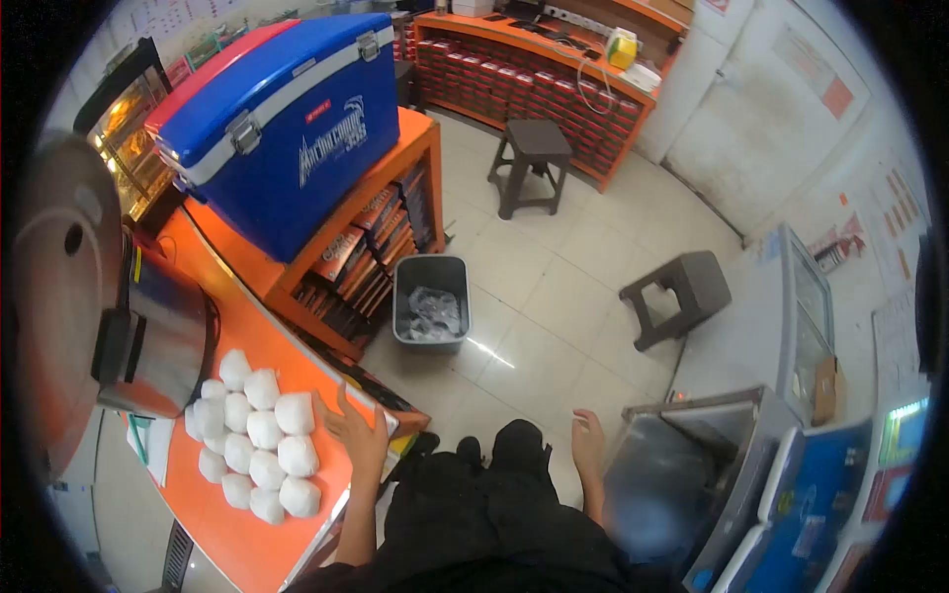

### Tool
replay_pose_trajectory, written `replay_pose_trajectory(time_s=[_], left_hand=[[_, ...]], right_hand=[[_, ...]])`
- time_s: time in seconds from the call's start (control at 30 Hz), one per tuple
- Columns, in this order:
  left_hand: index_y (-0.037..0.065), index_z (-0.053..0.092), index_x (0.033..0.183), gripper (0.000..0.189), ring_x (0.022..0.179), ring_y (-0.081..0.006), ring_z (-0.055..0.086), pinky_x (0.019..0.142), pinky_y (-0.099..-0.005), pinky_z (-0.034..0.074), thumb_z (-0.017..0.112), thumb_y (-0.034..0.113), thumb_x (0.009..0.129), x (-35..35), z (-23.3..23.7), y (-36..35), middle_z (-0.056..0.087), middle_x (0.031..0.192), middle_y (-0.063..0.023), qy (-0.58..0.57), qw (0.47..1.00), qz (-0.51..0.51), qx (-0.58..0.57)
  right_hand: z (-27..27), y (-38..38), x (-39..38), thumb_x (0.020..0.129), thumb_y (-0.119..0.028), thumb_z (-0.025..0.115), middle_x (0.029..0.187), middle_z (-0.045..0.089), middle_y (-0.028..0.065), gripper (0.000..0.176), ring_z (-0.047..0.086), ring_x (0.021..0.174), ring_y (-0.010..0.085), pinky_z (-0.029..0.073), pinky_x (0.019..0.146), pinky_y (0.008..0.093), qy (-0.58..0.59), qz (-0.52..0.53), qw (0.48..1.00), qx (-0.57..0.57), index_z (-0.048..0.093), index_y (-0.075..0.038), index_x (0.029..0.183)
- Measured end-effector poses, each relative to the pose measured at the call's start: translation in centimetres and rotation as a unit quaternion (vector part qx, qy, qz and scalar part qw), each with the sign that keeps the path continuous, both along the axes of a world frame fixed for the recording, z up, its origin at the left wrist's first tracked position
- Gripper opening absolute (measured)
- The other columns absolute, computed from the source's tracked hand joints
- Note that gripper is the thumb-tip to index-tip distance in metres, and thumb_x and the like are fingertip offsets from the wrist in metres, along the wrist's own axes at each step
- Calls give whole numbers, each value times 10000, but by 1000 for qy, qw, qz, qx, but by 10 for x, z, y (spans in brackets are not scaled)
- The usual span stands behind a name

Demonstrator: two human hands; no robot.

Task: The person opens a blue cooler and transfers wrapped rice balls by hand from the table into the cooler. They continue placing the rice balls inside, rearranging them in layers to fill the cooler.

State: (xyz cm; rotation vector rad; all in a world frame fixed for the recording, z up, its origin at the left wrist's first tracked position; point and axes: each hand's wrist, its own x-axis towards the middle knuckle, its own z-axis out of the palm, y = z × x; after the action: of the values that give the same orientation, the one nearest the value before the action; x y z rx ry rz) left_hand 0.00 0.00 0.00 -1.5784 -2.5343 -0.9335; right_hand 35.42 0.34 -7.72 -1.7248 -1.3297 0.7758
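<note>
Several round white wrapped bundles (264, 429) stand in rows on the orange counter (232, 539). My left hand (355, 429) is at the counter's edge, just right of the bundles, with its fingers apart and nothing held. On the other side of my body, my right hand (587, 431) hangs over the floor, near the open grey metal box. Its fingers look loosely spread, and nothing shows in them. A large metal pot (163, 341) with a dark lid stands behind the bundles.
A blue cooler (287, 128) sits on an orange shelf. Below is a grey bin (431, 301) holding clear plastic. Two dark stools (534, 143) stand on the tiled floor. At the right are an open metal box (657, 465) and a white freezer (741, 326).
</note>
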Motion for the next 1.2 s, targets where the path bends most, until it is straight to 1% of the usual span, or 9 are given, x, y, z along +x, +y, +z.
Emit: replay_pose_trajectory(time_s=[0.23,0.4,0.5,0.57,0.67,0.77,0.83,1.07,1.2], left_hand=[[23,214,1291,719,1250,-414,117,981,-511,149,594,201,708,32,-48,60,46,1366,-259,-19,982,161,-99],[12,136,1329,843,1238,-395,191,969,-517,206,625,237,680,49,-79,89,136,1357,-249,-13,916,359,-179],[11,101,1339,928,1255,-371,180,973,-513,210,663,289,655,48,-87,103,151,1370,-225,35,908,379,-174],[14,117,1339,965,1280,-337,148,968,-526,217,685,349,634,47,-72,127,140,1391,-184,-31,843,464,-271],[23,87,1347,1023,1306,-286,91,961,-562,194,684,417,617,37,-107,109,88,1417,-134,12,857,459,-233],[59,88,1359,997,1306,-286,87,957,-584,172,658,433,632,14,-153,77,85,1415,-141,109,894,409,-147],[3,192,1327,1068,1248,-326,257,834,-601,334,351,795,630,42,-101,108,258,1374,-101,99,840,466,-257],[11,172,1336,1076,1257,-297,246,863,-597,312,399,779,617,37,-111,104,231,1378,-136,120,829,476,-267],[40,150,1349,1065,1281,-283,191,903,-603,259,411,771,619,47,-76,122,144,1404,-126,-26,811,497,-309]], right_hand=[[-49,167,18,806,-56,484,877,602,66,181,575,793,158,453,666,261,95,79,987,-106,549,-52,974],[-37,326,32,788,-98,496,854,601,123,209,590,775,230,460,695,306,-68,473,874,-89,536,-33,983],[-9,413,35,777,-153,515,865,600,141,238,583,791,269,461,703,345,-53,450,877,-159,531,-30,980],[-13,463,44,769,-179,519,873,600,148,252,579,809,286,457,712,367,-74,443,880,-157,530,-35,975],[-27,521,56,763,-142,517,842,606,133,218,593,747,276,469,682,363,-196,454,864,-89,537,-61,965],[-37,555,51,762,-159,520,845,603,125,226,585,776,277,462,697,372,-188,477,854,-83,537,-69,968],[-41,564,38,766,-177,514,852,603,114,234,574,810,273,451,716,380,-217,475,848,-89,533,-75,975],[-64,570,13,793,-205,492,898,604,102,260,571,853,267,444,753,364,-134,623,750,-178,511,-81,1020],[-84,585,40,785,-245,502,881,606,125,288,573,838,295,443,749,382,-209,656,704,-173,520,-79,1019]])
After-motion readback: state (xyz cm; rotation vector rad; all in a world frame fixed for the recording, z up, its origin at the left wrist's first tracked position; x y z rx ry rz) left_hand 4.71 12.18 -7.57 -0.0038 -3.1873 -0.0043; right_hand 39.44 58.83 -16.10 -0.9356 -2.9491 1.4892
